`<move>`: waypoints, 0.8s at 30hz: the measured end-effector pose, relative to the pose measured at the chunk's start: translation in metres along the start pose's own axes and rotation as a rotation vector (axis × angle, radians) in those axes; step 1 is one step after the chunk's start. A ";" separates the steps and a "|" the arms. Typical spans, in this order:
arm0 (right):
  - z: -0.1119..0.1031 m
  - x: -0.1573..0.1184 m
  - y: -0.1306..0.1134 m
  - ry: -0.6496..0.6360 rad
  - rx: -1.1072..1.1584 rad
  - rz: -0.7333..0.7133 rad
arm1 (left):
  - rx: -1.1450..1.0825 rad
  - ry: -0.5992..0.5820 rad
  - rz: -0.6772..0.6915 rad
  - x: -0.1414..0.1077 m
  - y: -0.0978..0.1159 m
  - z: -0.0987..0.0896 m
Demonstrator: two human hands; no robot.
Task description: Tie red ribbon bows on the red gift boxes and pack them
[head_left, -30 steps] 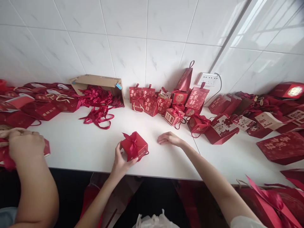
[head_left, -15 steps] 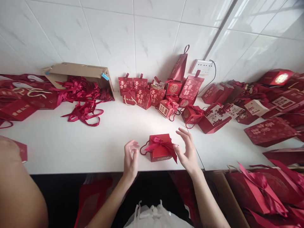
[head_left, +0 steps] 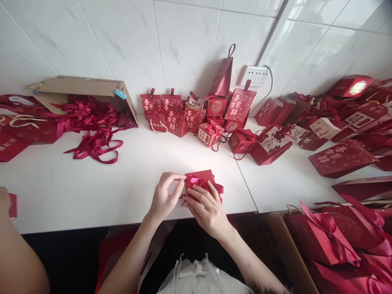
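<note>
On the white table in front of me sits a small red gift box (head_left: 207, 174), its lid crossed by a crimson satin ribbon bow (head_left: 193, 179). Thumb and forefinger of my left hand (head_left: 167, 195) come together at the bow's left loop, at the box's left edge. My right hand (head_left: 208, 207) lies palm down across the lid and bow, its fingers stretched and apart, hiding much of the knot and the front of the box. One ribbon end sticks out to the right of those fingers.
Loose ribbons (head_left: 96, 146) spill from a cardboard box (head_left: 87, 85) at back left. Several red gift boxes (head_left: 177, 121) stand along the tiled wall near a power strip (head_left: 254, 76). A carton (head_left: 294, 245) of bowed boxes is at lower right. Another person's arm (head_left: 21, 245) enters at left.
Both hands have closed in on the gift box: my left hand now meets the bow's left loop, and my right hand has moved left onto the lid. The view has shifted slightly.
</note>
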State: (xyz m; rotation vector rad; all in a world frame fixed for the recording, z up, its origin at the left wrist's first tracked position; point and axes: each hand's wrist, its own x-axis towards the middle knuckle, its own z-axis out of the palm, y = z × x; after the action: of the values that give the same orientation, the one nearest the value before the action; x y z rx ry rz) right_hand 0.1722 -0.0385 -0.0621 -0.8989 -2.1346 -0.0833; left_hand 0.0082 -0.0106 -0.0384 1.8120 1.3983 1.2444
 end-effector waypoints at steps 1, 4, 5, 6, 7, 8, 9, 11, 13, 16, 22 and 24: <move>-0.001 -0.002 0.001 0.020 0.031 -0.008 | 0.071 -0.024 0.079 0.003 0.002 0.005; -0.004 -0.004 0.001 0.025 0.086 -0.015 | 0.145 -0.144 0.184 0.008 0.006 0.019; -0.004 -0.004 0.001 0.013 0.081 -0.009 | 0.138 -0.163 0.176 0.009 0.006 0.023; -0.004 -0.004 0.001 0.004 0.066 -0.002 | 0.125 -0.171 0.158 0.010 0.006 0.024; -0.003 -0.003 0.001 -0.003 0.044 0.003 | 0.110 -0.170 0.136 0.011 0.005 0.025; -0.003 -0.003 0.001 -0.001 0.023 0.005 | 0.097 -0.167 0.115 0.011 0.005 0.024; -0.002 -0.002 0.001 0.012 0.013 0.007 | 0.088 -0.172 0.098 0.012 0.005 0.023; -0.003 -0.001 0.000 0.052 0.043 0.022 | 0.084 -0.196 0.077 0.014 0.005 0.018; -0.005 -0.001 0.000 0.089 0.139 0.056 | 0.100 -0.234 0.063 0.015 0.006 0.015; -0.011 -0.002 0.003 0.145 0.345 0.110 | 0.128 -0.287 0.038 0.015 0.007 0.015; -0.018 -0.006 0.009 0.264 0.493 0.158 | 0.178 -0.218 0.135 0.014 0.011 0.021; -0.018 -0.007 0.009 0.267 0.450 0.149 | 0.244 -0.214 0.218 0.015 0.014 0.023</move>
State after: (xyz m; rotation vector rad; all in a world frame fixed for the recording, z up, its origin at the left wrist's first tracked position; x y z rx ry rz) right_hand 0.1929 -0.0419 -0.0572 -0.7272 -1.7340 0.3240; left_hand 0.0359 0.0019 -0.0318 2.2419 1.3048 0.9775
